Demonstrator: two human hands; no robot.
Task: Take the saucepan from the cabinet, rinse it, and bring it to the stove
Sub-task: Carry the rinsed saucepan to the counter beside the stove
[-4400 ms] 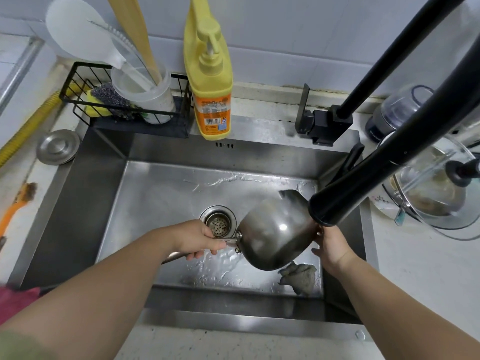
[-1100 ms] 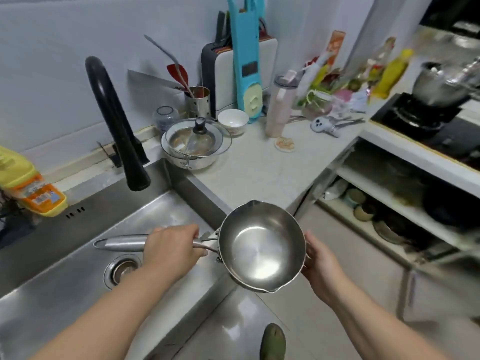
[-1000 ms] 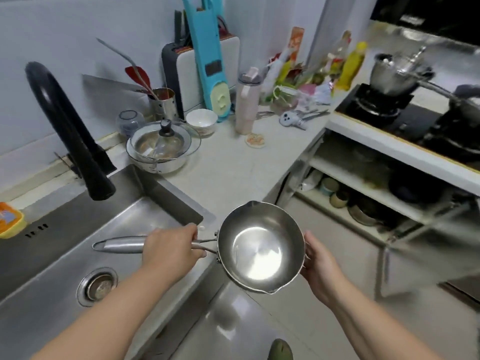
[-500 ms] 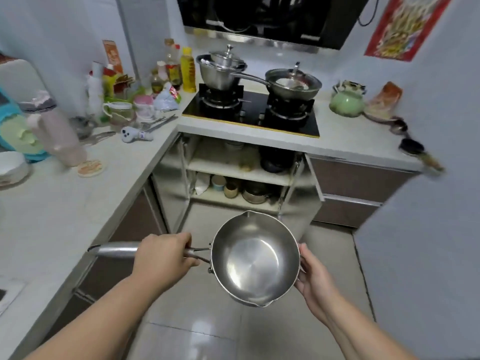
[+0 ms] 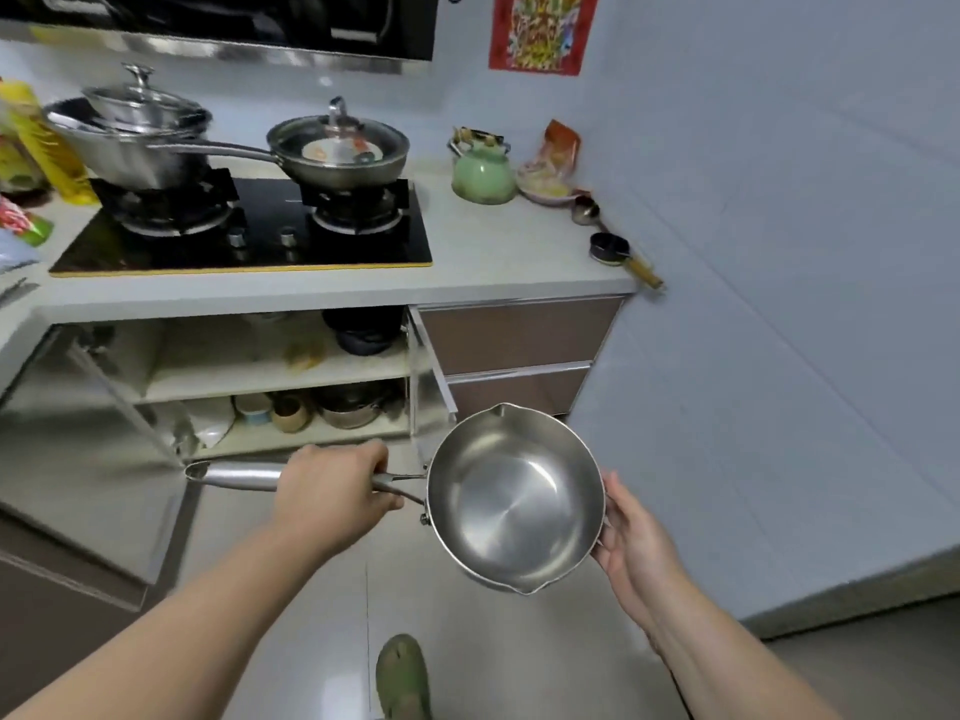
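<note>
Holding the saucepan (image 5: 514, 504) level above the floor tiles, you face the stove (image 5: 249, 236) with both arms out. On the far left a yellow bottle (image 5: 49, 148) stands beside the hob. Your left hand (image 5: 332, 493) is wrapped in a closed fist around the pan's long steel handle, knuckles up, with the handle's end sticking out to the left. Above it, the left burner carries a lidded steel pot (image 5: 130, 140) and the right burner a lidded frying pan (image 5: 340, 155); the open cabinet (image 5: 249, 376) below shows bowls and pots on two shelves. Your right hand (image 5: 636, 545) cups the pan's far rim, fingers (image 5: 615, 504) together and pressed against the outer wall. On the counter to the right sit a green kettle (image 5: 483, 174) and a small ladle (image 5: 615, 252).
</note>
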